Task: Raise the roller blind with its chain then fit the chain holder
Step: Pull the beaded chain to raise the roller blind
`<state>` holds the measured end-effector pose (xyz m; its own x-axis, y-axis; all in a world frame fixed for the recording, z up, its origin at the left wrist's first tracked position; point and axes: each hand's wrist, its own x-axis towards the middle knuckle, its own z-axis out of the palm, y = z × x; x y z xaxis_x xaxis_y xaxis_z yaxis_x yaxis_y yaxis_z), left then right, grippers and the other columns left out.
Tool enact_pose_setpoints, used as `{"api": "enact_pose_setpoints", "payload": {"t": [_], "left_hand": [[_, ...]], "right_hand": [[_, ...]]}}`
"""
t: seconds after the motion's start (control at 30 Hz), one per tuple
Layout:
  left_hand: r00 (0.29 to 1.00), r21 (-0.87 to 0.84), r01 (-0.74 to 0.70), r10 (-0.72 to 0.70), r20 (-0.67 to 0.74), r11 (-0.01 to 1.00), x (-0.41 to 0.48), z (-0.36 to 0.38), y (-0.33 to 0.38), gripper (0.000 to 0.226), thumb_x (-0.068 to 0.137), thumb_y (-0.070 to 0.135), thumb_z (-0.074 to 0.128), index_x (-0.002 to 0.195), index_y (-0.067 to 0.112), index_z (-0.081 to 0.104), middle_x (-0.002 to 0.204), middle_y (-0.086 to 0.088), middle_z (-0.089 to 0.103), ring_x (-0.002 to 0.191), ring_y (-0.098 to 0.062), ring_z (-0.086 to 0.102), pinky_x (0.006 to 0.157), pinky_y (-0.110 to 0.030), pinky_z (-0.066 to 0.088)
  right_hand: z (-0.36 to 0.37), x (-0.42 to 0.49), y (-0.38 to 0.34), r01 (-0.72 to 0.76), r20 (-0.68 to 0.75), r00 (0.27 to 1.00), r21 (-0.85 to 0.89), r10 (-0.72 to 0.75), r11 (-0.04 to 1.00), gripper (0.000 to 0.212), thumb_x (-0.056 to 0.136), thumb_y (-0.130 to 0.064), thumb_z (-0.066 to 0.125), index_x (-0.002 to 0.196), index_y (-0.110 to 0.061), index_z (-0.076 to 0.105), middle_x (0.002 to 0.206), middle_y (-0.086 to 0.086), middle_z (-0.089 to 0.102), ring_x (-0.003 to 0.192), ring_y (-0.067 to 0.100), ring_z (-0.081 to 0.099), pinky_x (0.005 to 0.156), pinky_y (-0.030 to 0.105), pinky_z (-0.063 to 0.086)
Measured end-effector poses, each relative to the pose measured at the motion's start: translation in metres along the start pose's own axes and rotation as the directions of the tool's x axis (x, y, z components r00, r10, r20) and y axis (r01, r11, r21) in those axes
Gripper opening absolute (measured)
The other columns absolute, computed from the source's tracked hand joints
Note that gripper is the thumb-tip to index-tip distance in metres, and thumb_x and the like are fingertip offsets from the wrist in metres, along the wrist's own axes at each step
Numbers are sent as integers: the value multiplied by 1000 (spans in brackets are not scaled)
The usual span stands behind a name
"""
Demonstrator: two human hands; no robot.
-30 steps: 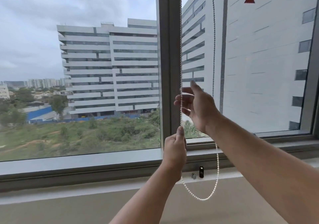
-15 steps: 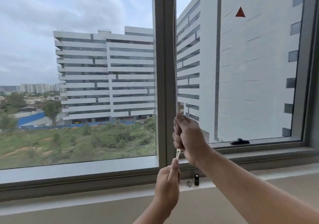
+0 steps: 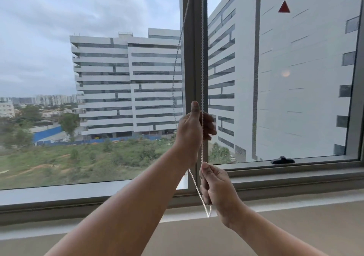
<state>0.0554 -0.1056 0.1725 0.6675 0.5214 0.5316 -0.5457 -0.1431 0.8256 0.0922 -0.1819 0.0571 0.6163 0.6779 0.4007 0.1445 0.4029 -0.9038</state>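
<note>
Hands have swapped heights since half a second ago: the left hand [image 3: 194, 129] now grips the bead chain [image 3: 202, 58] high before the window mullion [image 3: 194, 39], fingers closed round it, the right hand [image 3: 215, 188] pinching it below, the chain running vertically up out of view

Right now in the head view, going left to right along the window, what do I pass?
Left glass pane → slack chain strand → left hand on the chain → right hand lower down → window handle → red triangle sticker.
</note>
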Motion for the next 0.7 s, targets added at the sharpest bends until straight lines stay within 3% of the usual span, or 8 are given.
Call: {"api": "enact_pose_setpoints", "payload": {"t": [0.13, 0.3, 0.43, 0.57, 0.63, 0.7], "left_hand": [[996, 22, 29, -27, -91, 999, 2, 12, 8, 57, 99, 55, 40, 54, 21, 36, 50, -3, 31, 42, -15, 23, 42, -25, 19], [999, -75, 9, -11, -30, 997, -11, 9, -10, 57, 97, 51, 46, 51, 19, 36, 42, -2, 29, 28, -11, 24, 33, -15, 22], [997, -36, 67, -68, -28, 997, -32, 1, -45, 52, 92, 53, 47, 55, 19, 34, 50, -4, 27, 35, -10, 21, 37, -18, 15], [989, -10, 132, -132, -59, 991, -46, -11, -78, 52, 85, 57, 50, 54, 20, 31, 46, -1, 23, 33, -9, 18, 35, -19, 15], [989, 5, 130, -129, -68, 991, -46, -14, -84, 53, 82, 60, 51, 52, 21, 30, 43, 2, 24, 33, -9, 18, 35, -19, 15], [989, 21, 131, -129, -77, 991, -42, -15, -85, 54, 79, 63, 52, 51, 21, 32, 42, 2, 25, 34, -10, 19, 36, -21, 16]], "right_hand": [[6, -2, 1, 36, 20, 999, 38, -36, 999, 37, 100, -30, 46, 66, -16, 41, 49, -5, 27, 38, 8, 20, 33, 19, 18], [2, -12, 19, 106, -25, 994, 40, -105, 994, 35, 90, -35, 50, 61, -16, 41, 47, -9, 26, 38, 5, 18, 34, 15, 19], [-13, -26, 57, 91, -56, 993, -156, -100, 984, 42, 92, -41, 52, 60, -18, 40, 48, -10, 27, 42, 6, 21, 40, 19, 20], [-35, -31, 82, 54, -33, 996, -529, -84, 847, 43, 95, -38, 51, 58, -16, 45, 49, -3, 39, 48, 7, 36, 53, 31, 32], [-39, -22, 66, 32, -16, 999, -528, -48, 848, 29, 82, -31, 54, 55, -21, 55, 50, 0, 51, 52, 9, 47, 59, 34, 40], [-40, -5, 41, 62, -52, 994, -452, -96, 890, 23, 79, -10, 52, 61, -18, 64, 58, 4, 62, 60, 15, 57, 65, 40, 47]]}}
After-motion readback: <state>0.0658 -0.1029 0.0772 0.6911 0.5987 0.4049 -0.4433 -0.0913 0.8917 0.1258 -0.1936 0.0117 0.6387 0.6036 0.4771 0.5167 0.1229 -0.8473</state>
